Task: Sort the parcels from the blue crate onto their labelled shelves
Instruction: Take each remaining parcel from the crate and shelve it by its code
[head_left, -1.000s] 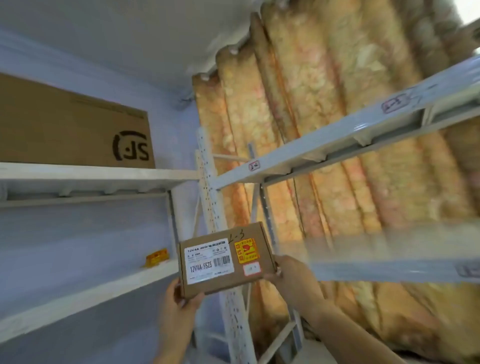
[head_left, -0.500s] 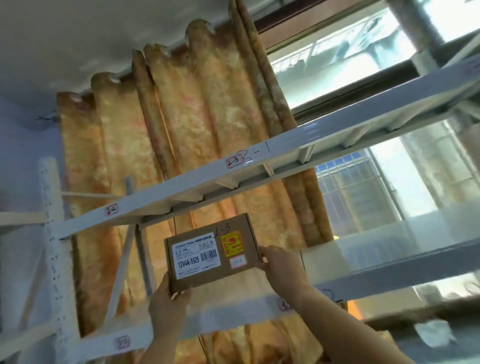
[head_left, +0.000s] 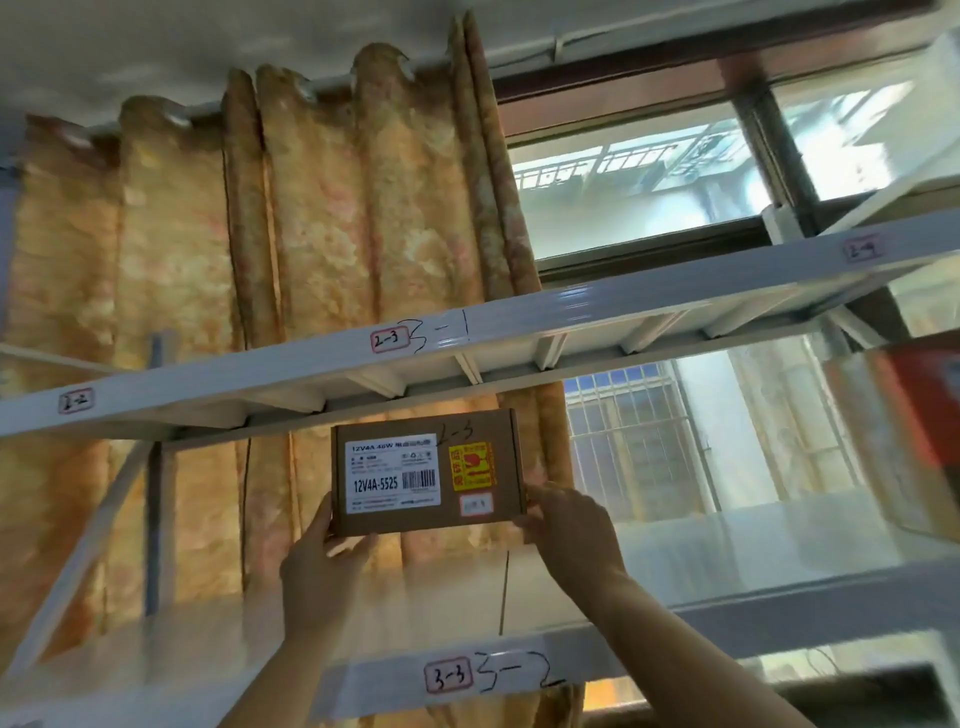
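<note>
Okay, both hands, left hand (head_left: 322, 561) and right hand (head_left: 566, 525), clamp the parcel (head_left: 426, 473) label-out; its scrawled 2-3 matches the shelf tag (head_left: 386, 340) just above.

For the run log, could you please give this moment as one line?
parcel marked 2-3 | left hand and right hand grip its lower corners | below shelf tag 2-3 | not shelved

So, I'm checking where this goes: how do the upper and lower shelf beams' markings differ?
The upper beam carries a red-framed sticker 2-3 with handwritten 3-1 beside it; the lower beam has a sticker 3-3 with 3-2. The parcel sits between them, below the upper and above the lower. Both beams are white.
</note>
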